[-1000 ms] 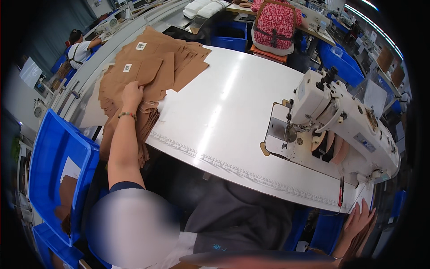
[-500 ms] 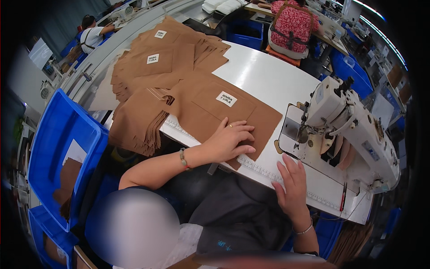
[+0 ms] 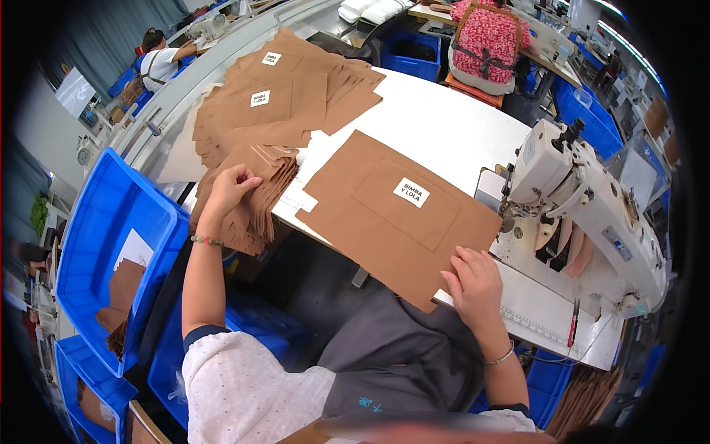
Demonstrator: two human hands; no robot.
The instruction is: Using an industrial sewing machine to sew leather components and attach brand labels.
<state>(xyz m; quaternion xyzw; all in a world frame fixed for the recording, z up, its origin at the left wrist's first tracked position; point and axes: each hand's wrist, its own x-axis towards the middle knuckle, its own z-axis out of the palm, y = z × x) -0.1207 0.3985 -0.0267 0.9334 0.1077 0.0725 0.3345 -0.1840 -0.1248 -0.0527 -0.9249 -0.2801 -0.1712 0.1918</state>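
Observation:
A flat brown panel (image 3: pixel 362 214) with a stitched-on patch pocket and a white label (image 3: pixel 411 192) lies on the white table. Its lower corner overhangs the front edge, and its right corner reaches the sewing machine (image 3: pixel 584 185). My right hand (image 3: pixel 477 287) rests on the panel's right edge, fingertips on top and thumb apart from the fingers. At the left, my left hand (image 3: pixel 232 191) is over a stack of brown pieces (image 3: pixel 270 196), thumb and fingers pinched together. Whether a piece is between them I cannot tell.
More labelled brown panels (image 3: pixel 296 92) are piled at the back left. Blue bins (image 3: pixel 111 244) stand left of the table. Near its right front lies a small red-and-black tool (image 3: pixel 574 323). Beyond the table a person in a red patterned top (image 3: pixel 484 41) sits.
My left hand has left the panel and moved left to the stack, its fingers now pinched. The panel has shifted right, apart from the piles. My right hand has come up onto its edge.

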